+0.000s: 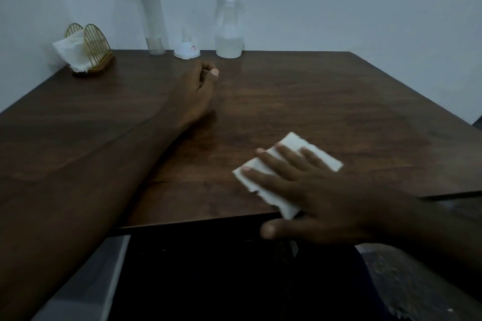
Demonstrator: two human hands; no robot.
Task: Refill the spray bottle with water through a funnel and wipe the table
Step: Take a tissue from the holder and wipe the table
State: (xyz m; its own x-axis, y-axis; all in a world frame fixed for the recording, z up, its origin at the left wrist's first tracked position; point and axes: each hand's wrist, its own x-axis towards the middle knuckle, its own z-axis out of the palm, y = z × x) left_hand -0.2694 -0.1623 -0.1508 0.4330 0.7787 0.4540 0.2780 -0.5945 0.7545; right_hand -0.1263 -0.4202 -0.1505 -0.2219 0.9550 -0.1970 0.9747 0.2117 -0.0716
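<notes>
Flat, the right hand (pixel 307 190) presses a tissue (pixel 287 172); left hand (pixel 195 88) rests loosely curled, empty.

This looks like a plain room in a home, a dining or utility corner. A dark brown wood-grain desk (pixel 300 91) is pushed against a bare, pale painted wall (pixel 339 2). At the upper left of the frame stands a gold wire napkin holder on a wooden base (pixel 95 44) stuffed with white tissues (pixel 69 51), the sort of thing kept on a household table. The light is dim and domestic.
</notes>
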